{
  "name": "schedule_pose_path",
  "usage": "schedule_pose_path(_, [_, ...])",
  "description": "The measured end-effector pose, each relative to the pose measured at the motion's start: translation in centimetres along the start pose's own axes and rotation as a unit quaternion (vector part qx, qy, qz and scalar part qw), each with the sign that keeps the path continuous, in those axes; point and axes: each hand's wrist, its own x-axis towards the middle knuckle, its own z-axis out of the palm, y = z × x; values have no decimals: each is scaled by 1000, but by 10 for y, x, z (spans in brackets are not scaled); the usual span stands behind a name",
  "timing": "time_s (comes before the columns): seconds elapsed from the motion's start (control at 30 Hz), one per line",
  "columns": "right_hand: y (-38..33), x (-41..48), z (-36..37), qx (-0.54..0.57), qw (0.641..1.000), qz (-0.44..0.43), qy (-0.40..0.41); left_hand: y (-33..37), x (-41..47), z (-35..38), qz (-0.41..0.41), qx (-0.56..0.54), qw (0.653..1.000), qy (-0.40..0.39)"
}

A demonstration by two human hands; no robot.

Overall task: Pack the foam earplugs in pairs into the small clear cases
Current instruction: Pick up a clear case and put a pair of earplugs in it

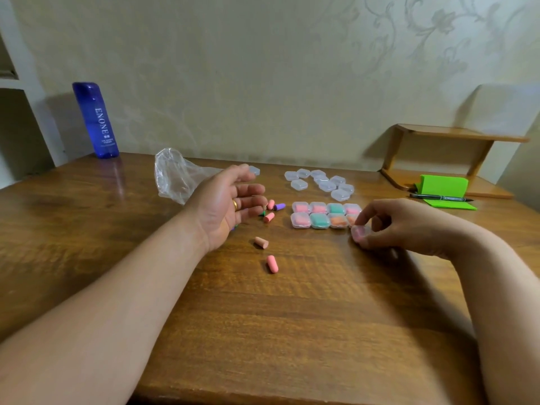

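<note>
The right hand is curled down onto the table, thumb and fingertips pinching a small clear case that shows pink through its walls. I cannot tell whether its lid is fully snapped, since the fingers cover it. The left hand is well apart from the right, palm turned inward, fingers relaxed and spread, holding nothing. Just left of the right hand's fingertips, close against the held case, stand the filled cases, two rows of four with pink, green and orange pairs inside. The step in hand therefore looks like finishing a ninth case by pressing it closed and setting it at the end of the near row. At the left hand's fingertips lies a cluster of loose earplugs, pink, purple and green. A peach earplug and a pink earplug lie nearer the person, between the two hands. Beyond the filled rows sit the empty cases, and one stray case lies just past the left index finger. Next, the right hand would probably have to let go and fetch an empty case while the left picks a pair. The loose colours are mixed, so matching will need care. Behind the left hand lies a crumpled plastic bag.
</note>
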Motion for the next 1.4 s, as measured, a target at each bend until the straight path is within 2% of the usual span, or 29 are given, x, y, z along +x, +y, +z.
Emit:
schedule_pose_path(0.17, [-5, -3, -1, 30, 999, -11, 32, 0, -1, 0, 8, -6, 1000, 1])
schedule_pose_path(0.3, [-14, -1, 9, 37, 990, -51, 125, 0, 1, 1, 12, -9, 1000, 12])
schedule_pose_path(0.5, [-33, 3, 28, 73, 967, -87, 228, 2, 6, -5, 41, -10, 997, 72])
schedule_pose_path(0.6, [-45, 12, 35, 87, 961, -87, 248, 3, 6, -6, 51, -15, 993, 101])
schedule_pose_path(0.9, [-92, 101, 20, -65, 977, -73, 188, 41, 27, 2, 123, 1, 987, 102])
schedule_pose_path(1.07, [-95, 152, 32, -155, 978, -31, 138, 34, 42, -17, 149, 23, 979, 138])
schedule_pose_path(1.27, [-106, 170, 40, -236, 969, 5, 72, 27, 40, -23, 152, 20, 975, 161])
schedule_pose_path(1.4, [-111, 170, 48, -255, 964, 12, 77, 23, 32, -18, 166, 45, 974, 149])
